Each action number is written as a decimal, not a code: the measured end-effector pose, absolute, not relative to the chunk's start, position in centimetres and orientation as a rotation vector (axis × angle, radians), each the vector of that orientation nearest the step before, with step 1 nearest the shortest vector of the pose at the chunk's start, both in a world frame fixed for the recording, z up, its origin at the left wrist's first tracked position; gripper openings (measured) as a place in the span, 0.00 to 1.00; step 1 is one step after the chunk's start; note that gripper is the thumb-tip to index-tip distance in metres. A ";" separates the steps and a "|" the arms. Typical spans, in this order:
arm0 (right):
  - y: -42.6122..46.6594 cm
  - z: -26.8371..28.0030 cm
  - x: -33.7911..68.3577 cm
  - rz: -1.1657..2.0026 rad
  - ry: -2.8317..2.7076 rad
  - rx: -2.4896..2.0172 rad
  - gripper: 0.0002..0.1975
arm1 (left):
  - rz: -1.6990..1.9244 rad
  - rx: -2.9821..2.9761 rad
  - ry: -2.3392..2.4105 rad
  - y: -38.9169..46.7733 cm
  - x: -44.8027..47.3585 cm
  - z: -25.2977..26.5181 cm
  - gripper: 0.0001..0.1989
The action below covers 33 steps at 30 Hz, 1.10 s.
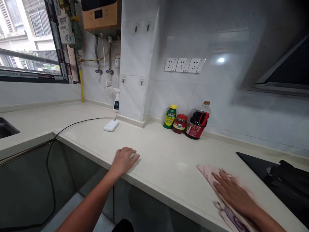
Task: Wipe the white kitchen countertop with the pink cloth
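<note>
My left hand (124, 160) rests on the pale countertop (154, 161) near its front edge, its fingers apart and nothing in it. Farther right, my right hand (233, 193) lies flat with stretched fingers on top of a pink cloth (205, 170). The cloth is spread on the counter, and a part with a purple pattern hangs toward the front edge. Part of it is hidden under my palm and forearm.
Against the wall stand a green bottle (170, 116), a red-lidded jar (180, 123) and a large dark sauce bottle (197, 122). A white power bank (111, 125) with a black cable and a spray bottle (116, 100) are at left. The black cooktop (277, 180) lies right, a sink (7, 127) far left.
</note>
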State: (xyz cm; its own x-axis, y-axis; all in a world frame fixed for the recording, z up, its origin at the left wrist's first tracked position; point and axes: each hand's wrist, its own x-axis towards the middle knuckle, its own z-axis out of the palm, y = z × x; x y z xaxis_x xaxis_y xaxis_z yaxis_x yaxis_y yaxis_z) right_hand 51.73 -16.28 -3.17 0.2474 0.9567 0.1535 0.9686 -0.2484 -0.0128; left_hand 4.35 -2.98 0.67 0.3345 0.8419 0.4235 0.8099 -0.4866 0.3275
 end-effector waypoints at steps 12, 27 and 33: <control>-5.1 2.5 24.9 0.341 -2.409 -2.001 0.33 | 0.939 2.351 1.537 -2.7 4.1 0.8 0.24; -16.3 2.0 26.2 0.193 -2.539 -1.654 0.36 | 0.900 2.368 1.542 -2.3 3.5 1.5 0.28; -20.7 -1.0 37.1 -0.023 -2.332 -1.934 0.33 | 0.857 2.371 1.548 -2.4 3.6 1.9 0.27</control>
State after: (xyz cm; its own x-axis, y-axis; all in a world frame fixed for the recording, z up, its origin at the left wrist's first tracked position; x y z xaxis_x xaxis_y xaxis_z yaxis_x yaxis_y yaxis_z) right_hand 37.14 -20.74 -0.97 -0.1814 0.9788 0.0954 0.9805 0.1875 -0.0593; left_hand 3.61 -2.44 1.89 0.2903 0.8846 0.3649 0.7791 -0.4399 0.4467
